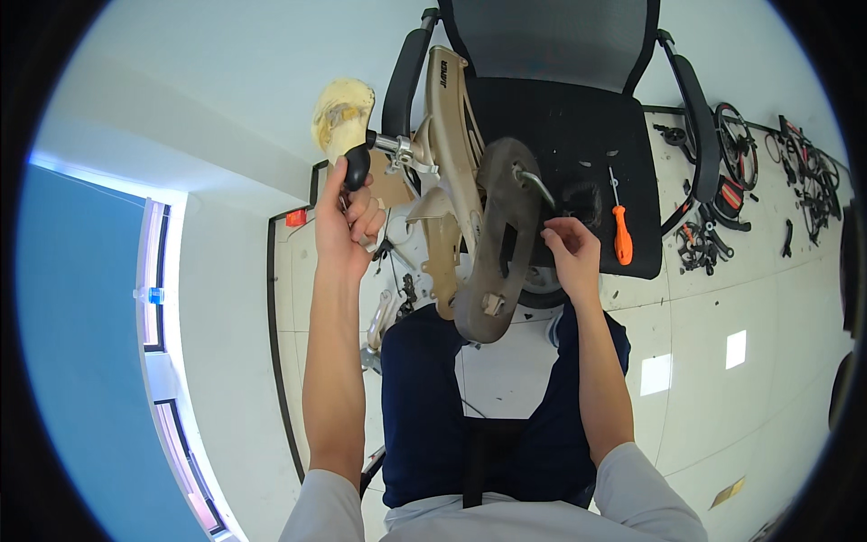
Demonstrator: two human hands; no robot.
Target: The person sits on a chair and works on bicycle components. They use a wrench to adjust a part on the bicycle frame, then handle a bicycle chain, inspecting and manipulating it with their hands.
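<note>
A beige bicycle frame (pixel 456 135) leans between my knees and the black chair. Its long dark chain cover (pixel 492 262) faces me, with a bent silver rod (pixel 538 187) that looks like a hex key sticking out near the top. My left hand (pixel 348 221) is closed around a black rounded piece (pixel 358 167) at the end of the silver clamped post (pixel 390 143); a cream saddle (pixel 345 113) is just beyond it. Thumb and fingers of my right hand (pixel 573 253) are pinched together just below the rod's free end. Whatever they hold is too small to tell.
On the black chair seat (pixel 578 108) lies an orange-handled screwdriver (pixel 622 230). Several bicycle parts (pixel 704 244) are spread over the tiled floor at the right, with more metal parts (pixel 384 316) by my left knee. A wall (pixel 235 271) runs along the left.
</note>
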